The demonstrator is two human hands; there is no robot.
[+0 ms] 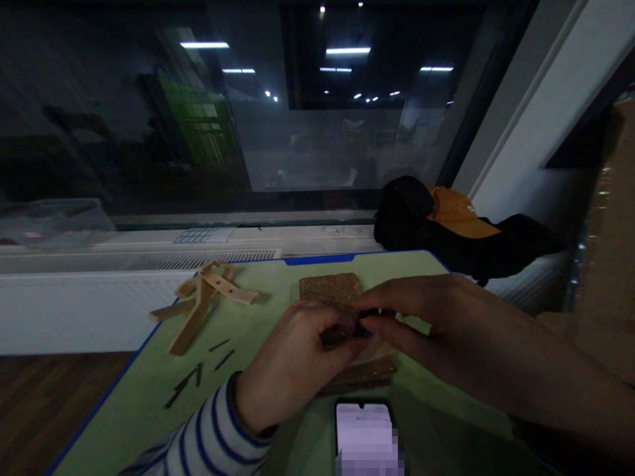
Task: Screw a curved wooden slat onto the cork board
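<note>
Both hands meet above a brown, glossy, speckled slab (330, 284) on the green board. My left hand (297, 354) has its thumb and fingers closed together at the slab's middle. From the right, my right hand (426, 314) pinches with thumb and forefinger at the same spot. A small dark piece (366, 325) shows between the fingertips; its kind is too hidden and dim to tell. Beneath the fingers lies a pale, flat piece (374, 352), partly covered by the hands.
Curved and straight wooden parts (211, 291) lie at the board's left, with several thin dark nail-like pieces (186, 383) in front. A lit phone (364, 430) rests near me. Behind the green board (268, 281) are a radiator (99, 311), a sill, dark clothing and an orange cap (459, 211).
</note>
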